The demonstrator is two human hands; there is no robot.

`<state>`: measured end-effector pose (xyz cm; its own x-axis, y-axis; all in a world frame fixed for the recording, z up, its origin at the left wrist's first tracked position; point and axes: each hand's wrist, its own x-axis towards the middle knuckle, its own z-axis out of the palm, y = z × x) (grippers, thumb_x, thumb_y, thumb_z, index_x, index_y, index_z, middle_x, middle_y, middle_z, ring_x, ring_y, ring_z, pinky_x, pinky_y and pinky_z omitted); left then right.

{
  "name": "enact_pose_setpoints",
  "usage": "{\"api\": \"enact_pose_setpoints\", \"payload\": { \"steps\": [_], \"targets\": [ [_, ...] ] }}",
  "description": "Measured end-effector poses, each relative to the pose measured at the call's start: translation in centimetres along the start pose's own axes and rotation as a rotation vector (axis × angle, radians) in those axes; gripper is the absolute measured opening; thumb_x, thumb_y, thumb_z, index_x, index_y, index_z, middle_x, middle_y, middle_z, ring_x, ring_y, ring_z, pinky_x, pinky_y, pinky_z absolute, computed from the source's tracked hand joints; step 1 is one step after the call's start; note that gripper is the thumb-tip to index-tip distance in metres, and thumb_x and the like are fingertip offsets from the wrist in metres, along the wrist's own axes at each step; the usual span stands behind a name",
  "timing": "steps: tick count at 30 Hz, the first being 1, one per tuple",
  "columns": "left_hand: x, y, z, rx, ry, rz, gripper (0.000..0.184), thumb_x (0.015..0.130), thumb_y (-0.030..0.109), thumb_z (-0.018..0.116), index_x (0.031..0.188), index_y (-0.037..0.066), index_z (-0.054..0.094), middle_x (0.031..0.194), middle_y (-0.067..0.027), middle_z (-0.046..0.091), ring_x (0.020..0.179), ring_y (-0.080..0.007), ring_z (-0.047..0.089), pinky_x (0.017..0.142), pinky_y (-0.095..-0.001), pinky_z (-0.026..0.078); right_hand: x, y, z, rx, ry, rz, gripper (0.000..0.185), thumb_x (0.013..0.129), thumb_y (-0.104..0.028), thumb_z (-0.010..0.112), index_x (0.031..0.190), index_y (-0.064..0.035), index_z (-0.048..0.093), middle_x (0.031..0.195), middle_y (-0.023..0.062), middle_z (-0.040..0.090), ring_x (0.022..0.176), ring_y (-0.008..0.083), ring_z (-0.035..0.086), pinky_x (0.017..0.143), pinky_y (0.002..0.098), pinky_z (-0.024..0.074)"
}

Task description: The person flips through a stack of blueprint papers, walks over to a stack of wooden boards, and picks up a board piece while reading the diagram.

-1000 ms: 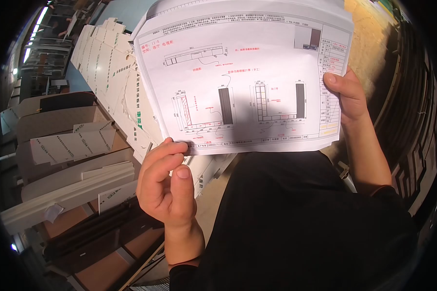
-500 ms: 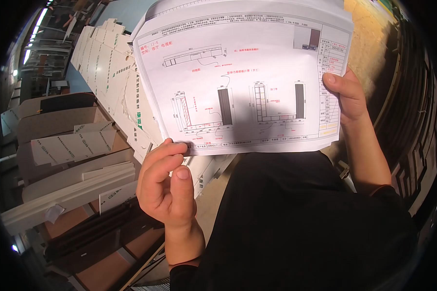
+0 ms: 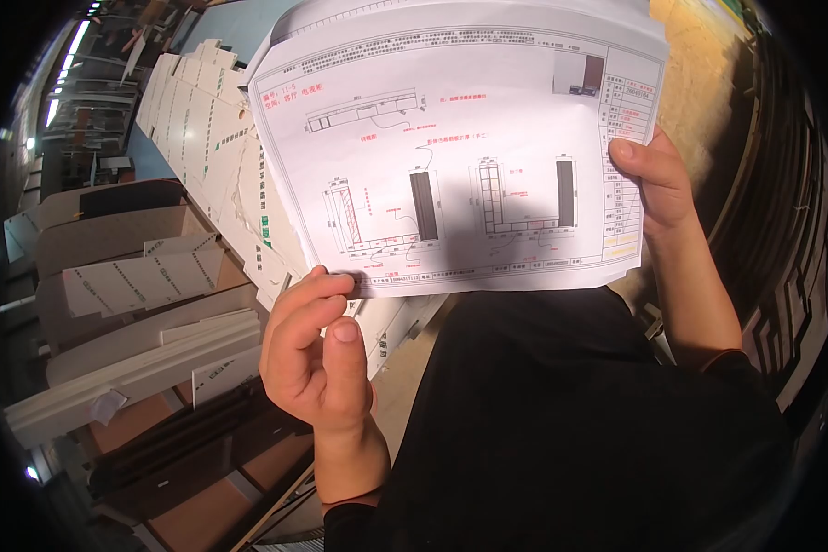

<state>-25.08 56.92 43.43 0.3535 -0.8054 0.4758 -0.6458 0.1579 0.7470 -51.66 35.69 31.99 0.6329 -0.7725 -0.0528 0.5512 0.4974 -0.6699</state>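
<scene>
A stack of printed drawing sheets is held up in front of me, its top page showing cabinet drawings with red notes. My right hand grips the right edge, thumb on the front and the other fingers hidden behind. At the lower left corner is my left hand, its fingers curled, with the corner caught between fingertips. The left thumb stands off the paper. A shadow falls across the middle of the page.
White printed boards lie to the left behind the sheets. Farther left stand brown and white panels and long pale strips. Dark stacked panels line the right side. My dark clothing fills the lower middle.
Both hands keep their hold on the sheets. The page has shifted very slightly, and the background at left has moved a little with the view.
</scene>
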Motion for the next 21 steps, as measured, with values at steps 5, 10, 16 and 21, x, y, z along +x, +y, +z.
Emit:
{"api": "enact_pose_setpoints", "payload": {
  "steps": [5,10,16,21],
  "targets": [
    [0.00,0.28,0.11,-0.001,0.000,-0.003,0.014,0.088,0.008,0.067,0.099,-0.002,0.068,0.100,-0.0210,0.073,0.096,-0.0288,0.069,0.102,-0.0506,0.051,-0.18,-0.16,-0.04,0.006,0.003,0.002,0.053,0.090,-0.011,0.070,0.137,0.0067,0.051,0.121,0.0197,0.069,0.104,0.0268,0.073,0.091,0.0388,0.0607],
    [0.03,0.28,0.20,0.000,0.004,-0.006,0.014,0.088,0.008,0.067,0.098,-0.002,0.068,0.099,-0.0207,0.073,0.096,-0.0289,0.069,0.102,-0.0506,0.051,-0.16,-0.07,-0.15,0.003,0.002,0.001,0.053,0.090,-0.012,0.070,0.136,0.0067,0.051,0.121,0.0197,0.069,0.104,0.0265,0.073,0.090,0.0385,0.0608],
    [0.12,0.06,0.11,0.002,-0.004,0.000,0.014,0.088,0.008,0.068,0.098,-0.002,0.068,0.099,-0.0203,0.073,0.096,-0.0293,0.069,0.102,-0.0505,0.051,-0.03,0.17,-0.52,0.004,-0.002,0.001,0.053,0.090,-0.012,0.071,0.136,0.0066,0.052,0.121,0.0203,0.069,0.104,0.0265,0.073,0.091,0.0384,0.0608],
    [0.33,0.09,0.15,0.003,-0.007,0.002,0.014,0.088,0.008,0.068,0.099,-0.002,0.068,0.099,-0.0202,0.073,0.096,-0.0292,0.069,0.101,-0.0503,0.051,0.04,0.27,-0.40,0.007,0.003,-0.007,0.052,0.090,-0.011,0.071,0.136,0.0066,0.052,0.121,0.0198,0.069,0.104,0.0264,0.072,0.091,0.0390,0.0607]
  ]
}}
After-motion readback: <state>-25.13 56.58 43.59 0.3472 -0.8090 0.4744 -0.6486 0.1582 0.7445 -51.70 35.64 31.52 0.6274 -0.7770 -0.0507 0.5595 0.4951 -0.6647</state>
